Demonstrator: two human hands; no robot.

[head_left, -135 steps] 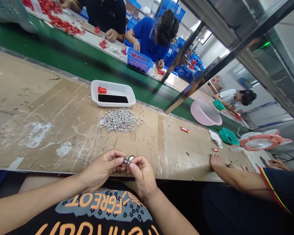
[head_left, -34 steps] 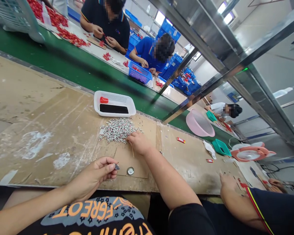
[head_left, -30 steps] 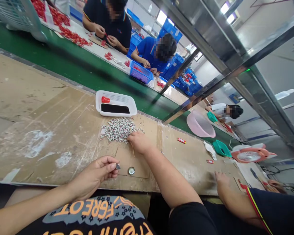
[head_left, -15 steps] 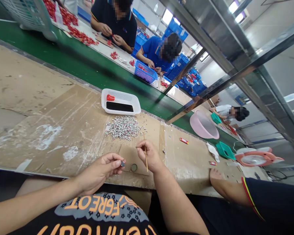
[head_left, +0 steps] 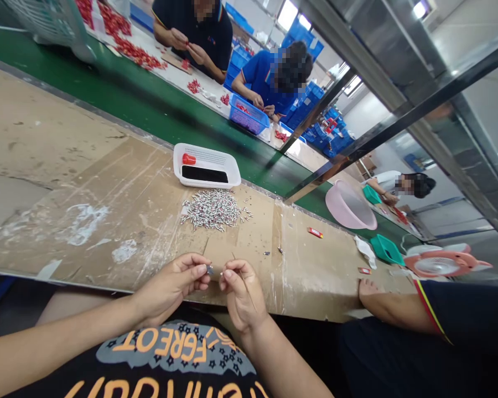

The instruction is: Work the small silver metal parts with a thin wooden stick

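My left hand (head_left: 176,283) pinches a small dark grey piece (head_left: 209,270) between thumb and fingertips, just above the table's near edge. Close beside it, my right hand (head_left: 244,296) is closed around a thin wooden stick (head_left: 249,292), which slants across the fingers. Something tiny and pale shows at the right fingertips, too small to name. A narrow gap separates the two hands. Beyond them lies a heap of small silvery-white pieces (head_left: 213,209) with reddish specks. The round cap seen earlier on the cardboard is hidden now.
Behind the heap stands a white basket (head_left: 237,176) holding a red object (head_left: 188,159) and a black slab (head_left: 205,174). A red packet (head_left: 315,232) lies to the right. A neighbour's arm (head_left: 392,304) rests at right, near a pink fan (head_left: 437,264). Co-workers sit across the green belt (head_left: 149,119).
My right hand has come down and left, turning palm-up toward my left hand, with the stick still in it. My left hand keeps its pinch. The view has shifted slightly.
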